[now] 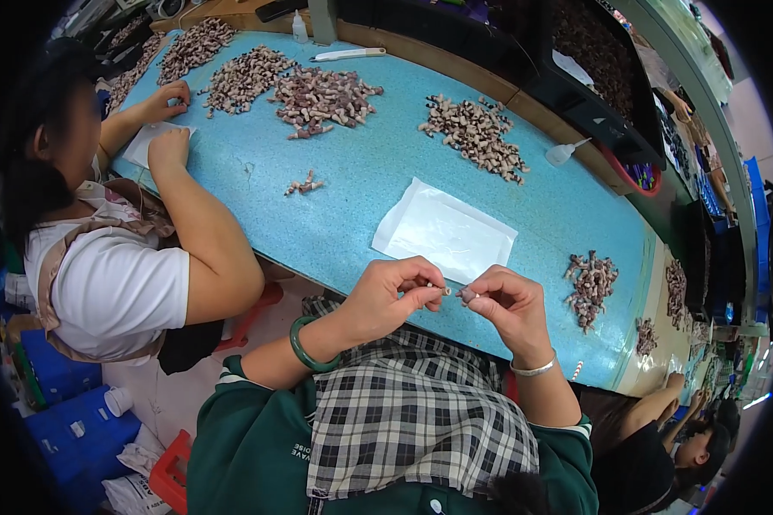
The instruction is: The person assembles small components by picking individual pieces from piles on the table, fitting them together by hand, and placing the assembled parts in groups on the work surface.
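Note:
Above the table's near edge, my left hand (385,292) pinches a small pale piece (446,291) between thumb and fingertips. Facing it, my right hand (515,311) grips a small greyish-brown piece (466,294) in the same way. The two pieces are close together, with a narrow gap between them. They look like parts of tiny figures, but too small to make out fully. Just beyond my hands lies a white paper sheet (447,233). To its upper right sits a heap of cream and dark brown pieces (477,136), and further right a smaller heap of purplish-brown pieces (590,287).
A co-worker (129,266) sits at my left, both hands over the blue table (258,197). Larger heaps (325,96) lie at the far left, with a white pen-like tool (349,54) behind. A dropper bottle (565,153) stands by the wooden rim. More people sit at right.

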`<act>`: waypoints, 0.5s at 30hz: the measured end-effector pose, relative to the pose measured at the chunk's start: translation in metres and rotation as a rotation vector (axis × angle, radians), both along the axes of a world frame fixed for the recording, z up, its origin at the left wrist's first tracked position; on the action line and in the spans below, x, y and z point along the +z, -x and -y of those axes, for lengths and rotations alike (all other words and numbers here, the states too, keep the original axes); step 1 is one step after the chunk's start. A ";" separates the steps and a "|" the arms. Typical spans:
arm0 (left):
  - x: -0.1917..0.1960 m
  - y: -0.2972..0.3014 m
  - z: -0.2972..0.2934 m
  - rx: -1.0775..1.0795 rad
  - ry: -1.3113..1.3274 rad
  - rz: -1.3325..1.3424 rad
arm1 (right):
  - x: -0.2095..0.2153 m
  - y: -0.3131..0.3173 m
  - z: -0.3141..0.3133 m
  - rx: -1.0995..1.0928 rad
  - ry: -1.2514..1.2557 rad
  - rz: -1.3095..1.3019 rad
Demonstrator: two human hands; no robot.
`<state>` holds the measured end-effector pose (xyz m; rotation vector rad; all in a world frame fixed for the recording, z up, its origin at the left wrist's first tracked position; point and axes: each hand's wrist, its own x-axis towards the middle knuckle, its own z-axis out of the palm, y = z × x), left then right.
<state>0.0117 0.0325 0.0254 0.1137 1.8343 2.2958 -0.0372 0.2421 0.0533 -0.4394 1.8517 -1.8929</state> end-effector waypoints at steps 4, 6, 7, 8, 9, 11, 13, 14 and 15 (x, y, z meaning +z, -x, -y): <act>0.004 -0.003 -0.007 -0.031 0.090 -0.093 | 0.003 -0.010 -0.006 -0.008 -0.180 -0.309; 0.005 -0.005 -0.010 -0.035 0.116 -0.109 | 0.005 -0.014 -0.008 -0.003 -0.236 -0.314; 0.005 -0.006 -0.012 -0.033 0.137 -0.126 | 0.006 -0.015 -0.009 -0.006 -0.231 -0.314; 0.007 -0.008 -0.013 -0.035 0.141 -0.127 | 0.007 -0.017 -0.010 -0.005 -0.249 -0.352; 0.009 -0.009 -0.014 -0.026 0.169 -0.138 | 0.007 -0.018 -0.011 -0.003 -0.267 -0.390; 0.014 -0.011 -0.015 -0.020 0.200 -0.149 | 0.005 -0.022 -0.014 -0.007 -0.293 -0.448; 0.018 -0.011 -0.014 -0.031 0.423 -0.341 | 0.004 -0.025 -0.015 -0.009 -0.320 -0.505; 0.018 -0.013 -0.015 -0.033 0.425 -0.340 | 0.003 -0.027 -0.015 -0.009 -0.339 -0.576; 0.017 -0.014 -0.017 -0.020 0.453 -0.358 | 0.002 -0.029 -0.014 -0.009 -0.358 -0.646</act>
